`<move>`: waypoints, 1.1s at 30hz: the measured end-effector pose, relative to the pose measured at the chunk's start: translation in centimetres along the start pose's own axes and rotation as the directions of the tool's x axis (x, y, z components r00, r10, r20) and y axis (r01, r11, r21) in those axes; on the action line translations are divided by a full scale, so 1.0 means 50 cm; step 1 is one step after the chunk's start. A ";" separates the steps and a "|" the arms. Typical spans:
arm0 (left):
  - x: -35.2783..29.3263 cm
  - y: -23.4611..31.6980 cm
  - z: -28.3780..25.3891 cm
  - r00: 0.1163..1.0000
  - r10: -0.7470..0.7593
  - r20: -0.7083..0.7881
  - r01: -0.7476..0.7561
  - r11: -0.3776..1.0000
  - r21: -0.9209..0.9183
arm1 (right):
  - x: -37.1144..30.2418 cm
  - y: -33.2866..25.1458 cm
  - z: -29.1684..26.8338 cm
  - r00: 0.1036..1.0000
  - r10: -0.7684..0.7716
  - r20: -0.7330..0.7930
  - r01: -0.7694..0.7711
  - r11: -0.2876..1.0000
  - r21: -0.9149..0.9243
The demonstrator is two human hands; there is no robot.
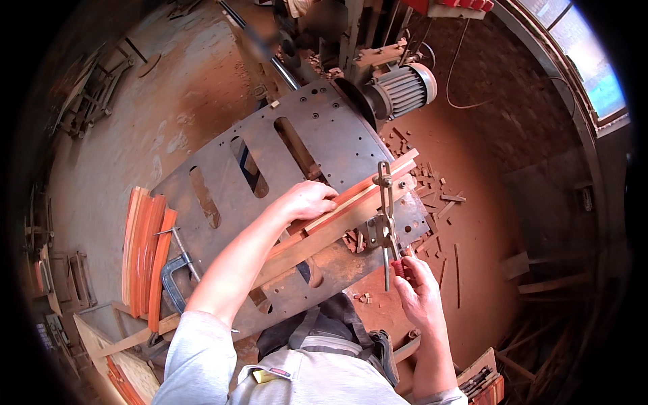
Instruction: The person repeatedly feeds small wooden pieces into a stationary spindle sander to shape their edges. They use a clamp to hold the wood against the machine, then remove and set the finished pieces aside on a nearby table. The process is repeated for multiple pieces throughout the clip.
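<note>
Several long reddish wooden strips (361, 191) lie side by side on a slotted metal machine table (223, 158), against a pale wooden fence (337, 226). My left hand (310, 201) is closed over the strips near their middle, fingertips curled onto the edge. A metal lever clamp (386, 209) stands across the strips near their right end. Below it, my right hand (420, 290) pinches the clamp's red handle (398, 268) between thumb and fingers.
At the table's left, more reddish strips (142, 253) are stacked beside a blue-grey C-clamp (177, 283). A grey electric motor (403, 91) sits at the far right corner. Wood offcuts (432, 185) litter the dusty floor on the right. A person (327, 20) is partly visible beyond the machine.
</note>
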State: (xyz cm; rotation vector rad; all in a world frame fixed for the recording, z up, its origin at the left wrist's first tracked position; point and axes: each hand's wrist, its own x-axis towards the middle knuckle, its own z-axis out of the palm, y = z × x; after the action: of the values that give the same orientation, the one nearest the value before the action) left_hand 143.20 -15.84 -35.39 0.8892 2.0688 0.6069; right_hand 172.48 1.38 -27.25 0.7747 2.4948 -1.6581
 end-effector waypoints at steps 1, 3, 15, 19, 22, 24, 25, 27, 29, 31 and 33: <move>0.004 -0.002 0.000 1.000 -0.016 0.009 0.016 1.000 -0.025 | 0.000 0.005 0.002 1.000 -0.017 -0.013 0.017 1.000 0.006; 0.011 -0.009 0.000 0.999 -0.042 0.029 0.044 0.996 -0.073 | 0.001 0.014 0.007 0.998 -0.051 -0.043 0.052 0.999 0.016; 0.030 -0.022 0.015 0.999 -0.019 -0.050 0.012 0.992 -0.129 | 0.219 0.059 -0.064 0.966 -0.095 -0.239 0.079 0.994 -0.077; 0.022 -0.008 0.029 0.993 -0.081 -0.086 0.068 0.988 -0.141 | 0.403 0.098 -0.051 0.950 -0.105 -0.295 0.044 0.977 -0.206; 0.017 -0.003 0.039 0.987 -0.141 -0.075 0.118 0.963 -0.243 | 0.465 0.106 -0.034 0.956 0.025 -0.293 -0.031 0.999 -0.016; 0.014 -0.001 0.037 0.984 -0.164 -0.072 0.138 0.949 -0.285 | 0.478 0.116 -0.032 0.960 0.030 -0.279 -0.026 1.000 0.017; 0.016 0.003 0.037 0.984 -0.164 -0.070 0.137 0.946 -0.295 | 0.480 0.122 -0.039 0.960 0.017 -0.279 -0.029 0.999 -0.039; 0.011 0.000 0.038 0.983 -0.167 -0.073 0.139 0.945 -0.295 | 0.481 0.107 -0.032 0.966 0.009 -0.258 -0.055 0.984 -0.172; 0.016 0.006 0.033 0.985 -0.153 -0.074 0.129 0.956 -0.262 | 0.491 0.135 -0.032 0.963 -0.017 -0.269 -0.032 0.984 -0.177; 0.010 0.000 0.022 0.989 -0.114 -0.099 0.091 0.973 -0.212 | 0.491 0.103 -0.021 0.971 -0.008 -0.239 -0.042 0.979 -0.202; 0.014 0.013 0.016 0.992 -0.102 -0.070 0.089 0.981 -0.175 | 0.487 0.141 -0.021 0.950 -0.070 -0.304 0.020 0.986 -0.167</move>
State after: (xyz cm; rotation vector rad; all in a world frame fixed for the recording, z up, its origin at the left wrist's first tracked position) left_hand 143.80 -14.80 -35.76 0.6728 2.0800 0.7661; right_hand 154.45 13.63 -40.26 1.0363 2.8309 -1.4164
